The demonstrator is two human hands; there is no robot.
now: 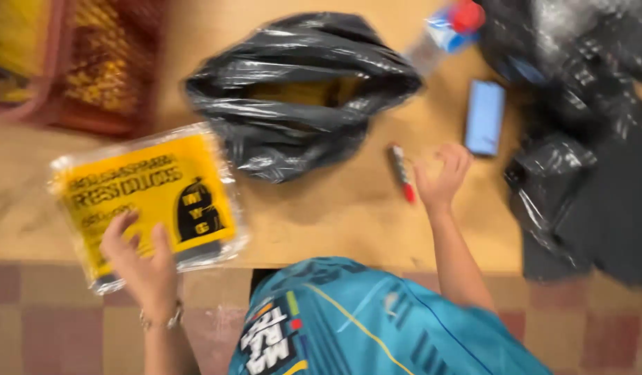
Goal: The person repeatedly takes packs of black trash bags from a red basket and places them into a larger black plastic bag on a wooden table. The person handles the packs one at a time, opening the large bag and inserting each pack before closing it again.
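A flat clear plastic package (149, 201) with a yellow label and black print lies at the left edge of the desk (349, 215). The bottle's (442, 35) label is blue and white.

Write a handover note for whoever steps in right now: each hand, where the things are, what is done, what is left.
Left hand: fingers spread on the yellow packet in clear wrap, at the near edge of the wooden table.
Right hand: open, holding nothing, just beside the red marker.
Black plastic bag: mid-table, mouth open, something yellowish inside.
Blue flat object: lies right of the marker.
Done: bag open.
Left: packet looks still sealed; marker not yet picked up.
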